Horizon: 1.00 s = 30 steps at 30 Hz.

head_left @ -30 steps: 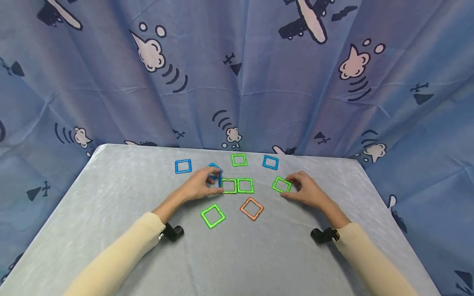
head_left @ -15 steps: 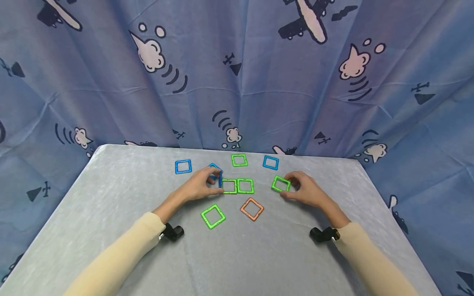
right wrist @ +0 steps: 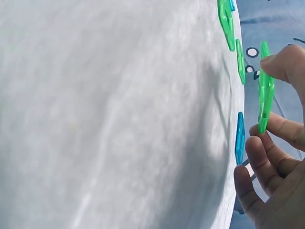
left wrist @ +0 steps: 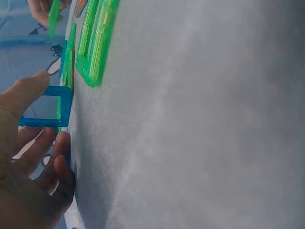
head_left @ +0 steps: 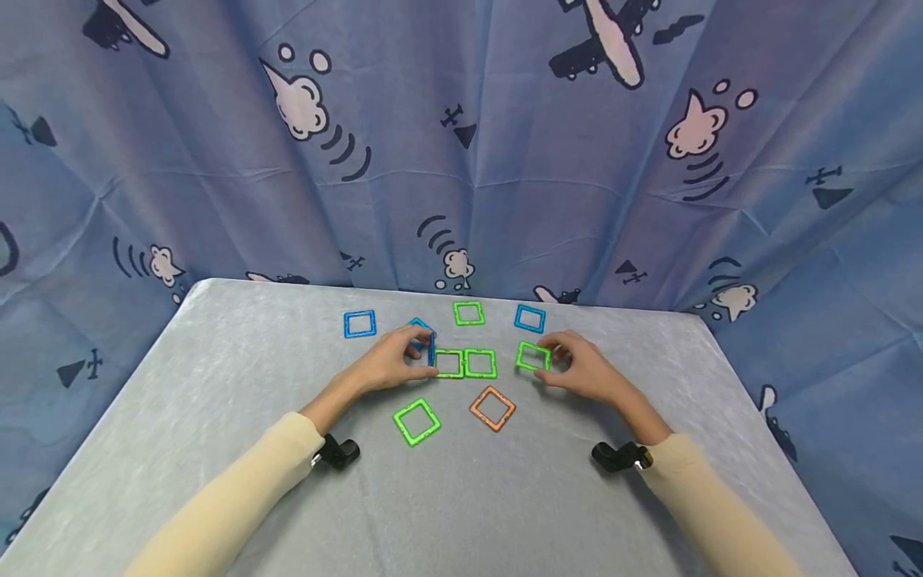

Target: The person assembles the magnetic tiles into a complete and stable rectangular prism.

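My left hand [head_left: 389, 361] pinches a blue square frame tile [left wrist: 45, 119] between thumb and fingers. That tile stands upright at the left edge of two green square tiles [head_left: 479, 376] lying flat side by side. To the right, my right hand [head_left: 587, 369] holds another green square tile [head_left: 534, 345] by its edges, thumb on one side and fingers on the other. In the right wrist view this green tile [right wrist: 266, 90] is off the table, apart from the flat pair. Behind the left fingers lies a partly hidden blue tile [head_left: 418, 322].
Toward the back lie a blue tile [head_left: 360, 334], a green tile [head_left: 469, 322] and another blue tile [head_left: 530, 329]. In front are a green tile [head_left: 425, 436] and an orange tile [head_left: 502, 421]. A patterned curtain [head_left: 404, 104] hangs behind the grey-white table [head_left: 433, 513].
The right hand has lifted its green tile off the table and carried it left, closer to the flat green pair. The left hand keeps its hold on the upright blue tile.
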Motion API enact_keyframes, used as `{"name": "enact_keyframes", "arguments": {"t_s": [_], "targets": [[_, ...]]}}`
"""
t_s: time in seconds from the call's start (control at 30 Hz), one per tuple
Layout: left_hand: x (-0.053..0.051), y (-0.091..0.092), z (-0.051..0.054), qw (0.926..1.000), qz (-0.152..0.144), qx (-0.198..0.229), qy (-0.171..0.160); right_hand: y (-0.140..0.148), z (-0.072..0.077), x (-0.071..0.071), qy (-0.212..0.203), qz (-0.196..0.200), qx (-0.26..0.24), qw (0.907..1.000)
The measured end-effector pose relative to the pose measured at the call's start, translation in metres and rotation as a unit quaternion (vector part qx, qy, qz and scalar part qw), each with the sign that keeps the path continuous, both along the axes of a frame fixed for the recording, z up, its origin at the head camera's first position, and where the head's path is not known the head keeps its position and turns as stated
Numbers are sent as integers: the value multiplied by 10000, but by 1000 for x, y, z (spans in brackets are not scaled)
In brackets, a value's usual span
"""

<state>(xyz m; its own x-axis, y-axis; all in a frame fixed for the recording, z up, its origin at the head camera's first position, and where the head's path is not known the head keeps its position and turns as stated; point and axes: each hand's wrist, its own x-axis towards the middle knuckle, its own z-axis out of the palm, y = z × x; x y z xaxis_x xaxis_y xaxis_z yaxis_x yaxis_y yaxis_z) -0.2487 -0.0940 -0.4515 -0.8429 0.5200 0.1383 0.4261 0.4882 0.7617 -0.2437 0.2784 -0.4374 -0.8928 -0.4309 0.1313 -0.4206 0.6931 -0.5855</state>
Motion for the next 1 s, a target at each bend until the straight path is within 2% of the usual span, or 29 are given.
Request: {"name": "enact_keyframes", "arguments": {"t_s": [0.27,0.53,1.0], "targets": [[-1,1,0,10000,12,-19,-69,-12,3,0,-141,80,-139,9998],[0,0,0,10000,5,7,-80,-26,4,-3,-234,372,-332,9985],[-2,-1,-1,10000,-18,-25,-56,-48,6,-6,-565,576,-335,9962]]}}
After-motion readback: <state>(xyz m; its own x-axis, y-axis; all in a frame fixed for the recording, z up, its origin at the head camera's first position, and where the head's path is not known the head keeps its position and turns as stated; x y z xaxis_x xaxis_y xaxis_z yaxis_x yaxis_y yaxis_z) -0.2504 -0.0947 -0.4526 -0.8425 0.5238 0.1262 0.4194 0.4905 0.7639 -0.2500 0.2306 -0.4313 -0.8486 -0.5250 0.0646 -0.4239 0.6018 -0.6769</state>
